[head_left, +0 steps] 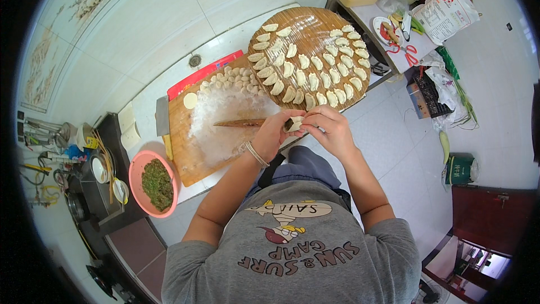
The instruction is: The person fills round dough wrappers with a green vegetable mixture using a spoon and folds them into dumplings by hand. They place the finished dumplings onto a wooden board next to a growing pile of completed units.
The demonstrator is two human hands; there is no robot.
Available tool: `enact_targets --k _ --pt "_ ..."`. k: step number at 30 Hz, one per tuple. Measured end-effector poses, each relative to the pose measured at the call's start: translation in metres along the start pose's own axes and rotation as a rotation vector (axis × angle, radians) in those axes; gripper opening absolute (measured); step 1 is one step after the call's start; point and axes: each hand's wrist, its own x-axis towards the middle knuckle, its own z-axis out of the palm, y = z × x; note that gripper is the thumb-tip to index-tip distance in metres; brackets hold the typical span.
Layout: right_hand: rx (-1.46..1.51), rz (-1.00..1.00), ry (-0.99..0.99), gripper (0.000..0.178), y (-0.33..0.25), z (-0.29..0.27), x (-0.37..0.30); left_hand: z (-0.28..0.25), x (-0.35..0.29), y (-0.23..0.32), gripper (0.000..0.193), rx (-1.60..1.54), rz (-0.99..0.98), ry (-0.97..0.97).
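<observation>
Between my two hands is a half-folded dumpling (294, 126), its dark filling showing at the left side of the pale wrapper. My left hand (272, 133), with bangles at the wrist, cradles it from the left. The thumb and fingers of my right hand (331, 130) pinch the wrapper's right edge. Just left of my left hand, a tapered wooden rolling pin (239, 123) lies on the floured wooden board (194, 174). Small dough pieces (239, 79) cluster at the board's back, beside one flat round wrapper (190, 101). Beyond my hands, a round wooden board (315, 22) carries rows of folded dumplings (304, 61).
A pink basin (133, 183) of chopped green filling stands left of the board. Along the board's left edge lies a cleaver (162, 117). At the back right, a small table (365, 19) holds a lidded container, a plate and red scissors (409, 54). Bags stand on the floor at right.
</observation>
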Motion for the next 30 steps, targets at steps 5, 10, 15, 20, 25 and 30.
enact_targets --k 5,10,15,20,25,30 --pt "-0.025 0.005 -0.032 0.012 0.000 0.000 -0.001 0.004 -0.001 0.000 0.039 0.002 -0.013 0.017" --pt "-0.064 0.030 0.006 0.011 -0.010 -0.001 0.002 0.004 -0.002 0.000 0.039 -0.004 -0.009 0.024" --pt "-0.083 -0.017 -0.032 0.012 0.000 0.000 -0.005 0.002 -0.002 -0.002 0.039 -0.004 -0.022 -0.002" --pt "-0.116 -0.016 -0.035 0.013 0.004 0.000 -0.006 0.001 0.000 -0.004 0.039 -0.019 -0.043 0.012" --pt "-0.067 -0.042 0.000 0.013 -0.015 -0.006 0.010 0.003 0.001 0.001 0.040 -0.024 -0.047 0.006" --pt "0.021 -0.024 -0.049 0.012 -0.003 -0.004 0.008 0.007 0.001 0.008 0.044 0.115 -0.036 -0.024"
